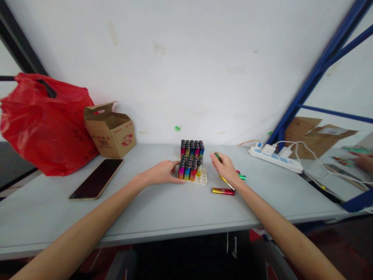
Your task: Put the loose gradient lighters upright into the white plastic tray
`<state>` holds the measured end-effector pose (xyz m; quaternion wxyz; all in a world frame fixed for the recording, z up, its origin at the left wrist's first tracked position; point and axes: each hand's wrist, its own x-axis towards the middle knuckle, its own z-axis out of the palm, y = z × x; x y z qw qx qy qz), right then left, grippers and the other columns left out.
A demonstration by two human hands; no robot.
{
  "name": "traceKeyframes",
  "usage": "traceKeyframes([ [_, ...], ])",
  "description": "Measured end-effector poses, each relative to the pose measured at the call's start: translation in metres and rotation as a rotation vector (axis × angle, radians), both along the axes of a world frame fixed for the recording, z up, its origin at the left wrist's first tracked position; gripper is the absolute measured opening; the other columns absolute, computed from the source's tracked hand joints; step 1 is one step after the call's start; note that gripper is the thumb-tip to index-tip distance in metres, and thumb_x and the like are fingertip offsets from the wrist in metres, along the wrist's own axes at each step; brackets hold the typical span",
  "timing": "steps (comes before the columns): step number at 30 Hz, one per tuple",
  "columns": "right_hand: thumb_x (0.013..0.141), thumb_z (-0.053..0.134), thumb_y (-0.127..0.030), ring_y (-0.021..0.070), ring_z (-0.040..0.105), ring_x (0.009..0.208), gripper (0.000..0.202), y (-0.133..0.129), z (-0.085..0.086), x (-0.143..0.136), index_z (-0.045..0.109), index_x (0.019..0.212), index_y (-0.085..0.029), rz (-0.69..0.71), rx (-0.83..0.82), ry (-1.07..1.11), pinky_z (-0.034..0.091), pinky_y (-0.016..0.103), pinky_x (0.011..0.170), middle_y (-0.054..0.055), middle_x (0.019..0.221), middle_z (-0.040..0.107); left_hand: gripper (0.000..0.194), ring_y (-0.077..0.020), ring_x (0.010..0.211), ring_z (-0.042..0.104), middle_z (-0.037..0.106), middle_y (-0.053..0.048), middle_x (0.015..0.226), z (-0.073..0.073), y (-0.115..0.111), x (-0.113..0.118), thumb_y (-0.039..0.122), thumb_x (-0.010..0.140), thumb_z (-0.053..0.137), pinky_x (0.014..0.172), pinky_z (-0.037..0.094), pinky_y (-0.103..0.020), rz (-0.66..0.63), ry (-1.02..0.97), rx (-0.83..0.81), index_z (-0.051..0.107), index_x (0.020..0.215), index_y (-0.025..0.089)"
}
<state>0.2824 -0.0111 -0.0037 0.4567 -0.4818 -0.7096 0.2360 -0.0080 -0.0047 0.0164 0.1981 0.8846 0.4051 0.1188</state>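
Note:
My left hand [162,172] is closed on the left side of a white holed tray [204,177], its thumb at the front corner. Upright multicoloured lighters [187,172] fill most of the tray, while open holes show along the right side. Just right of the tray, my right hand [225,168] pinches a lighter [217,156] with a green end; the fingers cover the rest. Near that wrist lie a red and yellow lighter [223,191], a yellow one [226,181] partly under the hand, and a green one [242,177].
Behind the tray stands another block of upright lighters [192,149]. A phone [97,179], an opened carton [112,134] and a red plastic bag [49,124] are on the left. A power strip [275,158] with cables lies right. Beyond the blue frame, another person's hand [365,161] shows.

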Motion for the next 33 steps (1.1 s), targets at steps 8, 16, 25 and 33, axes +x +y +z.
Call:
traceKeyframes([
  [8, 0.097, 0.047, -0.052, 0.0141, 0.041, 0.058, 0.045, -0.004, 0.002, 0.001, 0.043, 0.063, -0.023, -0.040, 0.079, -0.094, 0.030, 0.029, 0.058, -0.003, 0.058, 0.043, 0.059, -0.0188, 0.069, 0.061, 0.071, 0.000, 0.085, -0.002, 0.001, -0.001, 0.069, 0.078, 0.072, 0.061, 0.038, -0.027, -0.002, -0.021, -0.017, 0.066, 0.110, 0.020],
  [16, 0.105, 0.037, -0.058, 0.0141, 0.051, 0.060, 0.041, -0.009, 0.014, 0.006, 0.052, 0.091, -0.023, 0.139, 0.007, -0.035, 0.041, 0.028, 0.061, -0.002, 0.073, 0.057, 0.057, -0.0184, 0.070, 0.060, 0.069, 0.000, 0.084, 0.001, -0.001, 0.000, 0.068, 0.078, 0.072, 0.061, 0.039, -0.026, 0.001, -0.015, -0.028, 0.067, 0.110, 0.020],
  [25, 0.104, 0.042, -0.057, 0.0148, 0.046, 0.057, 0.051, -0.014, 0.018, 0.006, 0.047, 0.067, -0.023, 0.181, 0.101, -0.386, 0.035, 0.029, 0.062, -0.002, 0.060, 0.057, 0.061, -0.0194, 0.072, 0.061, 0.070, -0.002, 0.088, 0.004, -0.003, 0.002, 0.067, 0.077, 0.071, 0.063, 0.042, -0.027, 0.002, -0.023, -0.040, 0.067, 0.115, 0.019],
  [33, 0.102, 0.051, -0.053, 0.0161, 0.053, 0.058, 0.043, -0.011, 0.009, 0.002, 0.059, 0.074, -0.022, 0.284, 0.118, -0.462, 0.035, 0.028, 0.061, 0.001, 0.067, 0.065, 0.063, -0.0193, 0.071, 0.061, 0.072, -0.002, 0.089, 0.004, -0.003, 0.002, 0.066, 0.078, 0.072, 0.064, 0.041, -0.027, 0.001, -0.023, -0.018, 0.066, 0.120, 0.019],
])
